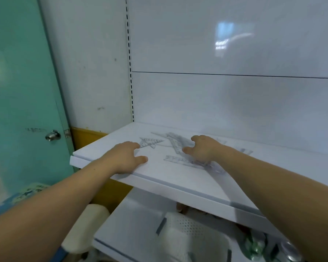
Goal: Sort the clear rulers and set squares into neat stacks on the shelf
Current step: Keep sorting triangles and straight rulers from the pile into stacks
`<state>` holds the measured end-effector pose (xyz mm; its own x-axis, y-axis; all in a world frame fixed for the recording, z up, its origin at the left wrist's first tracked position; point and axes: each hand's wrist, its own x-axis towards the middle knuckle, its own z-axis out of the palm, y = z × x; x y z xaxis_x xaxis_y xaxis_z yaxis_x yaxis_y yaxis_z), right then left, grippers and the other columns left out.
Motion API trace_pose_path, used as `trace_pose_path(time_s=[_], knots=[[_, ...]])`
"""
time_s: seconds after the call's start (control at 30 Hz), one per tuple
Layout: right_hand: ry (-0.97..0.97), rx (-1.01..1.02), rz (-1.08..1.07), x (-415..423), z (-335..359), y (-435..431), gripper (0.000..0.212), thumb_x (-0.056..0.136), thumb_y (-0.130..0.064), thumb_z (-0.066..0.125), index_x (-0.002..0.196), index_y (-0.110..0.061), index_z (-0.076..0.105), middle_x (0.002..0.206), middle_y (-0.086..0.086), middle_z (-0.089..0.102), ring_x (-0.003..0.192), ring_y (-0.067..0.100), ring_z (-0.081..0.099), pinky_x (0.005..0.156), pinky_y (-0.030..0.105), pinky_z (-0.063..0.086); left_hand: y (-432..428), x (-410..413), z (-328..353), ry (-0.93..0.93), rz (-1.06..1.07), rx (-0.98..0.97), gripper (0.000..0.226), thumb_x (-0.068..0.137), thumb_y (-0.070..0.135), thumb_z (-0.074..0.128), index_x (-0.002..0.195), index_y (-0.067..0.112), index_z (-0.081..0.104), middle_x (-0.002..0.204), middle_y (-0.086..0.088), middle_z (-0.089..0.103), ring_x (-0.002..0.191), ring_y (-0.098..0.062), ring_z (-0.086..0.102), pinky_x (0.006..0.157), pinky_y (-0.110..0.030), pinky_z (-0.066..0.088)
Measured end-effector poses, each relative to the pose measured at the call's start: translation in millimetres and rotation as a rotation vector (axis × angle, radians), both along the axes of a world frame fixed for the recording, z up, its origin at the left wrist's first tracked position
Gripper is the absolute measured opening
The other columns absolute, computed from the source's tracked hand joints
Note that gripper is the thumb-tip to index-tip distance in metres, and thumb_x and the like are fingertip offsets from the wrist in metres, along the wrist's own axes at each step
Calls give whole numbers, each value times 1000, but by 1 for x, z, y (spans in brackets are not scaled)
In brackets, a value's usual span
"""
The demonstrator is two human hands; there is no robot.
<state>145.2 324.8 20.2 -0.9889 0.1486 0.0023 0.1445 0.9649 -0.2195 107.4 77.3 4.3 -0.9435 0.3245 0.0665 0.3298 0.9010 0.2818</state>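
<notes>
White shelf (178,178), upper tier of a metal shelving unit, white back panel behind. Clear plastic pieces lie scattered across it, none squared up.

Left hand (125,157): palm down near the front edge, fingers loosely spread and flat. Fingertips just touch the near corner of a small clear set square (150,143). Nothing gripped.

Right hand (203,148): arched over the middle pile, thumb and fingers curled partway, as if bracketing a clear ruler (175,146) that runs diagonally toward the back. Whether the fingers actually pinch it or only rest on it, cannot tell; the plastic is see-through and the hand covers the contact.

Another clear ruler (180,160) lies flat nearer the front edge, running under the right wrist, its far end overlapping further clear pieces there. More clear pieces at the back and to the right of the right forearm (244,151), faint, shape unclear.

Progress, as judged: early. No stack visible anywhere on the shelf; rulers and set squares lie crossed at odd angles and partly overlapped. All of the sorting looks left to do: separate the triangles from the straight pieces, align the edges, set each kind in its own pile

Lower shelf holds a perforated white bin (187,231). Teal door (21,91) to the left
</notes>
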Motion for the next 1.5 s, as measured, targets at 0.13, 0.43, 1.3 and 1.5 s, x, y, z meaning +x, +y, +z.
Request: trace_pose_path(time_s=[0.13,0.43,1.3,1.5], knots=[[-37,-12,-29,-33,-4,4,79,87,-67,42,141,-9,37,146,10,40,130,28,41,101,37,37,13,-33,-4,11,26,7,67,91,54,48,147,23,29,154,1,29,138,-22,32,110,-35,26],[-23,-156,47,-84,2,-1,73,83,-39,68,142,-7,38,140,11,46,122,26,48,95,31,41,30,-100,-5,-36,110,-178,65,90,61,42,134,13,45,138,-13,38,125,-32,38,102,-38,34],[470,-1300,-169,-61,7,-14,21,81,0,67,72,-13,53,82,12,68,62,15,58,58,23,42,20,-110,-19,-98,-79,934,36,97,9,35,121,31,50,82,6,59,63,-9,48,59,-23,38],[564,-1305,-210,-66,2,-16,19,81,2,68,76,-11,55,88,19,64,61,15,56,56,21,49,20,-112,-20,-89,-74,910,38,97,17,45,134,25,48,77,8,44,66,-6,46,64,-21,38]])
